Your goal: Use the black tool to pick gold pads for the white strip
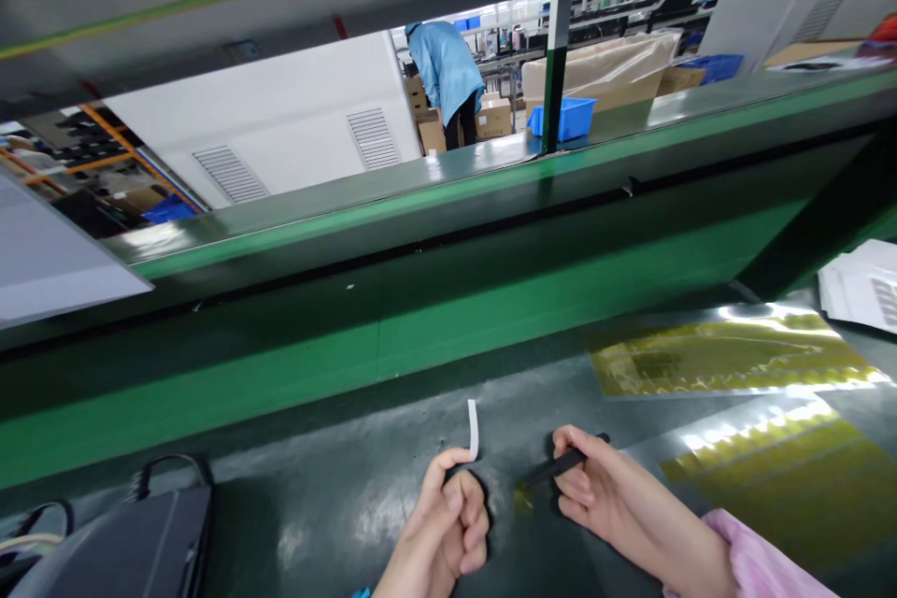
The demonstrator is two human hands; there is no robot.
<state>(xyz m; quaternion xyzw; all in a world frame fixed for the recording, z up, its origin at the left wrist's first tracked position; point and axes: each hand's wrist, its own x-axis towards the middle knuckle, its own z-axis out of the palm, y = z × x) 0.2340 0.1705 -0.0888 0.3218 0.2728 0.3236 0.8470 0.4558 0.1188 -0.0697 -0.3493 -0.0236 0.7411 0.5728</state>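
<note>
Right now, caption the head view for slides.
Left hand bearing curved white strip, right hand holding slim black tool, over dark-green tabletop.

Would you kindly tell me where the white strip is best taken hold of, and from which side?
Probably grip the white strip by its far end, coming from the right: its near end meets the left hand, while the narrow far end sticks out uncovered.

Yellow sheets (pixel 729 355) on green bench (pixel 329 462)
</note>
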